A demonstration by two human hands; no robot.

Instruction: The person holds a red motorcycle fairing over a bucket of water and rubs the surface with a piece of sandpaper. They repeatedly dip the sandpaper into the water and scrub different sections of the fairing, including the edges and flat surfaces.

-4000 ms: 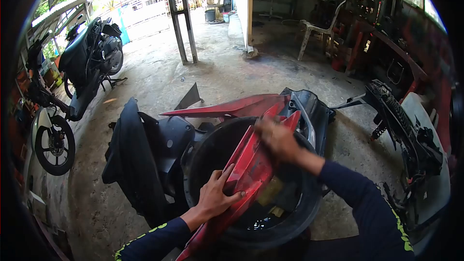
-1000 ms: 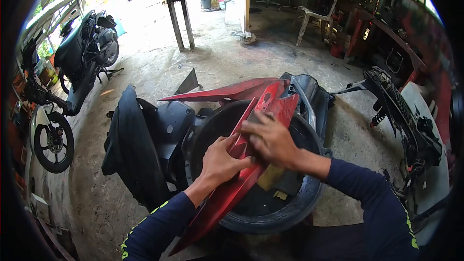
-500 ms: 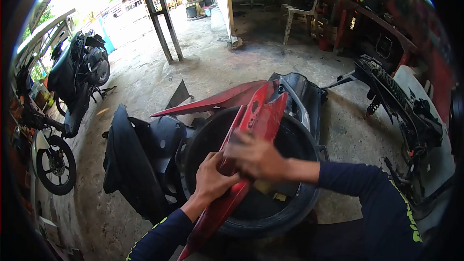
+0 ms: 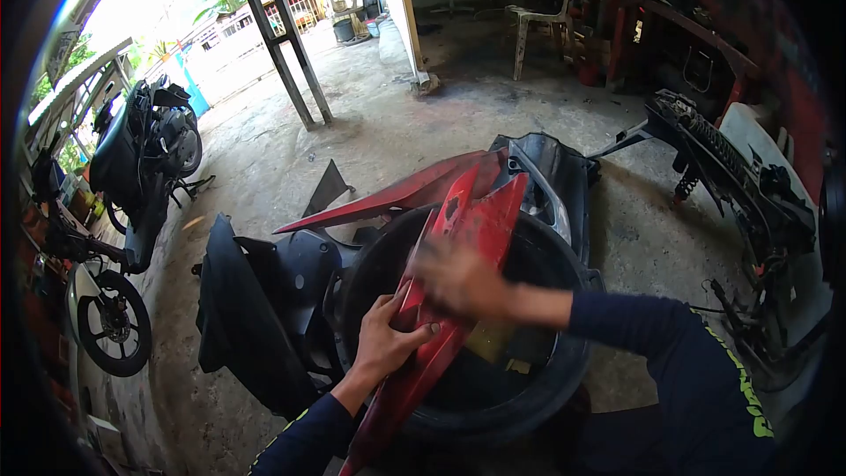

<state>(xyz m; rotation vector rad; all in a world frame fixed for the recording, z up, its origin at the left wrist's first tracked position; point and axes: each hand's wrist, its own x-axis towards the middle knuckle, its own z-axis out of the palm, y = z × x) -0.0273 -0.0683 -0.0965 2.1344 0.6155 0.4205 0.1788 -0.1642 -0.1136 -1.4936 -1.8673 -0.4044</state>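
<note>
A long red motorcycle fairing panel (image 4: 490, 219), scuffed near its top, slants across a round black tub (image 4: 564, 379). My left hand (image 4: 386, 345) grips the panel's left edge, thumb over its face and fingers round the side. Across the panel's middle lies my right hand (image 4: 465, 282), smeared by motion; whether anything is under its fingers cannot be made out. Inside the tub, a yellowish piece (image 4: 493, 341) shows below the right wrist. Behind the tub rests a second red panel (image 4: 388, 192).
Black plastic body parts (image 4: 256, 300) lie left of the tub, and a grey-black part (image 4: 551, 176) behind it. A motorcycle (image 4: 141, 159) stands far left, a stripped frame (image 4: 731, 176) at right. A metal post (image 4: 282, 40) and plastic chair (image 4: 546, 18) are farther back.
My right hand has shifted slightly along the panel, still blurred. My left hand keeps its hold. The whole view has tilted a little.
</note>
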